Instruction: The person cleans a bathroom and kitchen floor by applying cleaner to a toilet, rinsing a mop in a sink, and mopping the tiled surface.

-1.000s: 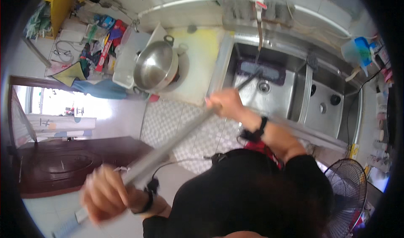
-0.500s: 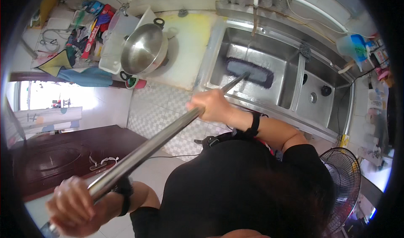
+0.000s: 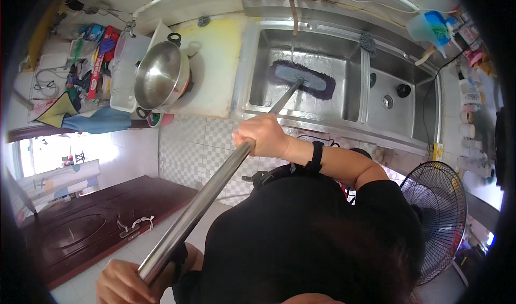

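A flat mop is in my two hands, its steel pole (image 3: 201,202) slanting from the lower left up to the sink. My right hand (image 3: 263,136) is closed around the pole's middle, in front of the sink's near edge. Lower down, my left hand (image 3: 124,282) is wrapped round the pole close to its upper end, partly cut off by the frame's lower edge. The mop head (image 3: 303,79), grey with a dark purple fringe, lies in the left basin of the steel sink (image 3: 344,97). A thin stream of water falls beside it from the tap spout (image 3: 294,16).
Left of the sink, a two-handled steel pot (image 3: 157,78) stands on a pale counter (image 3: 215,70). A dark red wooden door (image 3: 107,215) is at lower left. A standing fan (image 3: 434,223) is close on my right. A grey scourer (image 3: 368,43) rests behind the basin divider.
The view has turned, so the sink sits further left. My left hand has come right and lower in the picture, and the pole stands steeper. Both hands keep their grip.
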{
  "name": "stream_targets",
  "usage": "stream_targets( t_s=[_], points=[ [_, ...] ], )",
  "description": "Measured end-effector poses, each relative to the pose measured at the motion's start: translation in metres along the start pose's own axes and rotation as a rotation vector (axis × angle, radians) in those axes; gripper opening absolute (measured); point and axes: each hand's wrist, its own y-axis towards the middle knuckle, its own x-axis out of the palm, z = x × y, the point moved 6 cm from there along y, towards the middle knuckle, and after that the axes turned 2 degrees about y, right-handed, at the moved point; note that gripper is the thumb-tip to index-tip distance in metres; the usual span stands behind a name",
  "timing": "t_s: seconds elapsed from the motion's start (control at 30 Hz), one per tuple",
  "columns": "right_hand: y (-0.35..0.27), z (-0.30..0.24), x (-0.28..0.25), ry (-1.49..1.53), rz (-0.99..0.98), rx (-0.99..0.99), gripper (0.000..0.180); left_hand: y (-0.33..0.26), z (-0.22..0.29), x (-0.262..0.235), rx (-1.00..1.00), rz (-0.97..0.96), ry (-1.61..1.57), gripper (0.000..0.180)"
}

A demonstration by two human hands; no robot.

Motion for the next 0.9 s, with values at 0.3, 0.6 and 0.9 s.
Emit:
stream_targets(
  t_s=[0.3, 0.6, 0.9],
  points=[
    [0.016, 0.088, -0.018, -0.100, 0.047, 0.029, 0.024, 0.020, -0.082, -0.002, -0.070, -0.088, -0.056, 0.029],
    [-0.042, 0.087, -0.031, -0.205, 0.070, 0.207, 0.027, -0.013, -0.087, 0.046, -0.160, -0.308, 0.075, 0.035],
    [-0.065, 0.025, -0.033, -0.045, -0.113, 0.234, 0.025, 0.011, -0.035, 0.061, -0.182, -0.227, -0.002, 0.035]
  ],
)
